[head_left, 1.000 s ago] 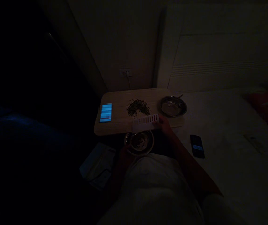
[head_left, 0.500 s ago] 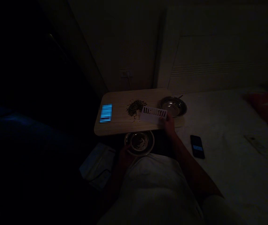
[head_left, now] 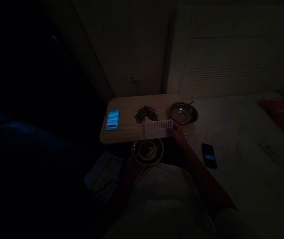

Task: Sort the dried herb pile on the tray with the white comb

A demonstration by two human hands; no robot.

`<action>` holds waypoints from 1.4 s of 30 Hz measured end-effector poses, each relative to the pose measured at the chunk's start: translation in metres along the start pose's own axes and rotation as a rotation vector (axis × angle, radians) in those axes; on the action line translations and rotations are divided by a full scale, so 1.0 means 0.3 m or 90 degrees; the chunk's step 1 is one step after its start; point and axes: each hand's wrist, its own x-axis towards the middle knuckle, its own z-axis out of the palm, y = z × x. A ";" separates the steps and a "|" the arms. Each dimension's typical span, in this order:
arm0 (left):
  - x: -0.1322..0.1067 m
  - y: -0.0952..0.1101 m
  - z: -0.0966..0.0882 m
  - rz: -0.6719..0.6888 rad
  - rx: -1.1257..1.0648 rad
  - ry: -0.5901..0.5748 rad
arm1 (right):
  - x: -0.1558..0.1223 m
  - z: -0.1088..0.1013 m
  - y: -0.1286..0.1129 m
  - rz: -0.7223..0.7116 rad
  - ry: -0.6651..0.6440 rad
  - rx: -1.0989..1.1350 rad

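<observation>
My right hand [head_left: 178, 132] is closed on the right end of a white slotted plastic tray [head_left: 158, 130], tilted at the front edge of a small wooden table [head_left: 125, 132]. Just beyond the tray lies a loose pile of small dark bits [head_left: 144, 113], like seeds or dried leaves; the dim light hides their kind. Below the table edge, my left hand [head_left: 133, 162] grips the left rim of a round metal bowl [head_left: 160, 159]. Some dark bits and a pale reflection show inside that bowl.
A second metal bowl [head_left: 194, 116] with a handle sticking out behind it stands at the table's right end. On the left lies a lit phone [head_left: 112, 119]. Another phone [head_left: 209, 156] rests on the white bed [head_left: 236, 179]. A wall socket [head_left: 133, 77] holds a plug and cable.
My right hand has drawn the tray down and slightly left, toward the table's front edge, uncovering more of the pile's right side. The left hand and its bowl have stayed in place.
</observation>
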 end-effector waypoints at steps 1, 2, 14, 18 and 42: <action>0.004 0.000 -0.005 -0.009 -0.002 -0.013 | -0.003 0.002 -0.003 0.007 -0.013 -0.002; 0.007 -0.001 -0.010 -0.015 -0.005 -0.027 | -0.006 0.005 -0.005 0.012 -0.031 -0.004; -0.007 -0.007 0.010 0.022 0.018 0.029 | 0.002 0.103 0.010 -0.099 0.118 -0.044; -0.012 -0.008 0.014 0.043 0.032 0.019 | 0.009 0.118 0.010 -0.132 0.117 -0.091; -0.007 -0.006 0.006 0.024 0.015 0.005 | 0.001 0.129 -0.018 -0.138 0.060 -0.121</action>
